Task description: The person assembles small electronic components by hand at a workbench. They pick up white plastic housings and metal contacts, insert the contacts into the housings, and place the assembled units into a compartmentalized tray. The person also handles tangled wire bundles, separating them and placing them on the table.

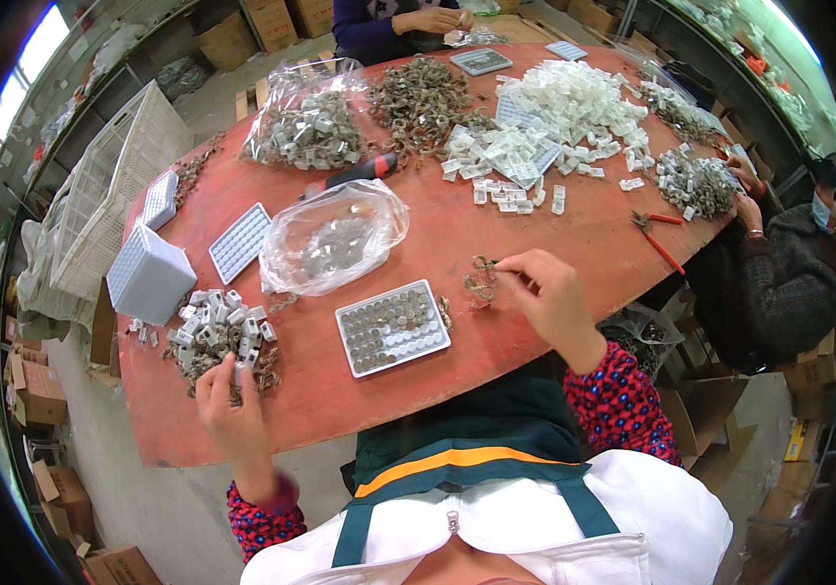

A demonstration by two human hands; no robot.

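While the tray [403,363] holds many discs [367,336], some places look unfilled; the right hand [553,300] pinches a brown piece [482,262]; for the left hand [238,417], I cannot tell the fingers' grip.

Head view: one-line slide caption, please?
Left hand at a pile of small parts, right hand at small brownish pieces, a white tray of grey discs between them on a red table.

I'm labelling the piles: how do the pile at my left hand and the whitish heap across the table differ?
The pile at your left hand is smaller; the whitish heap spreads wider. The pile mixes white pieces with brownish strands; the heap looks mostly translucent. Both lie on the red table.
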